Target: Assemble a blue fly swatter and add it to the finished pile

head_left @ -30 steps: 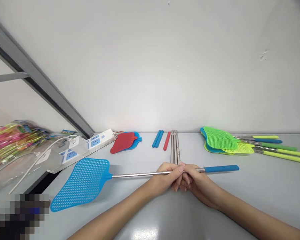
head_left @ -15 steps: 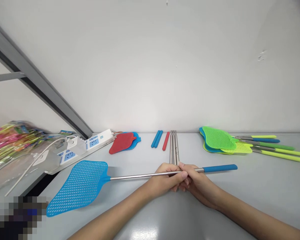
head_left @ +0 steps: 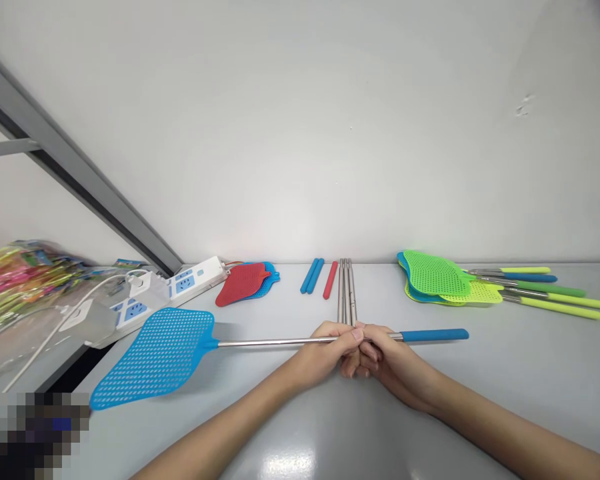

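Note:
A blue fly swatter lies sideways across my hands, its perforated head to the left and its blue grip to the right. My left hand is closed round the metal rod, thumb on top. Close against it, my right hand grips the same rod near the blue grip. The fingers of both hands meet underneath and partly hide each other. Just beyond the hands, several bare metal rods lie side by side, their near ends hidden by the hands.
Two blue grips and a red grip lie near the wall. A red swatter head overlaps a blue one further left. Assembled swatters are stacked at right. A power strip and bagged colourful items occupy the left.
The swatter's head dipped slightly, then rose again, and the rod is now nearly level. Both hands keep their hold close together. The whole view has shifted slightly.

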`<state>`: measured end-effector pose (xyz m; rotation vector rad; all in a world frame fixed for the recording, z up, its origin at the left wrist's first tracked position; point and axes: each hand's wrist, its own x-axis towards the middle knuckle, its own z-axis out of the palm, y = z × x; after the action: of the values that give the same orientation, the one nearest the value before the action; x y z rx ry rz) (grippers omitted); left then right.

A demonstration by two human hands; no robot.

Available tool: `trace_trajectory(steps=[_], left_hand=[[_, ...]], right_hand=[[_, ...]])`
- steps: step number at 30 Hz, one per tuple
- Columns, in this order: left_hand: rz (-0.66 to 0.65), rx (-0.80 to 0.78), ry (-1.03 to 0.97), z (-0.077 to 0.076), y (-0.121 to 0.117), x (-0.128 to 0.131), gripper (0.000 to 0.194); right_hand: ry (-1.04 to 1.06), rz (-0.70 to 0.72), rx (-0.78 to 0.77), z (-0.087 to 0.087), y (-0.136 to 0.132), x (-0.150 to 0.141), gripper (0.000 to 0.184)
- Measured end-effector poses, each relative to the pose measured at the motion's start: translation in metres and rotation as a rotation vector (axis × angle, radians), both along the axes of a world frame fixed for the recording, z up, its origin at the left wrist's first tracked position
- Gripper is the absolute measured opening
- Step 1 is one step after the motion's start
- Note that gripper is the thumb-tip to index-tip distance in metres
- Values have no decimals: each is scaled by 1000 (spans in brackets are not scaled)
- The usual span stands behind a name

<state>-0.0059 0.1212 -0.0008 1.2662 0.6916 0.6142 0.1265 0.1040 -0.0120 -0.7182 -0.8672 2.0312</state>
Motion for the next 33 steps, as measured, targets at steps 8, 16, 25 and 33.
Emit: trace_trajectory(steps=[8,16,25,33], left_hand=[[20,-20,-3,-8,3,-3,37],[10,-47,-36,-6,5,-3,37],[-25,-139,-75,-2,5,-4,35],[-9,-47,60,1,6,-9,35]], right_hand=[[-68,16,34,0,3,2,36],[-4,-74,-46,-3,3,2,29],[26,-108,-54,-2,2,4,38],[-53,-142,-55,0,4,10,40]])
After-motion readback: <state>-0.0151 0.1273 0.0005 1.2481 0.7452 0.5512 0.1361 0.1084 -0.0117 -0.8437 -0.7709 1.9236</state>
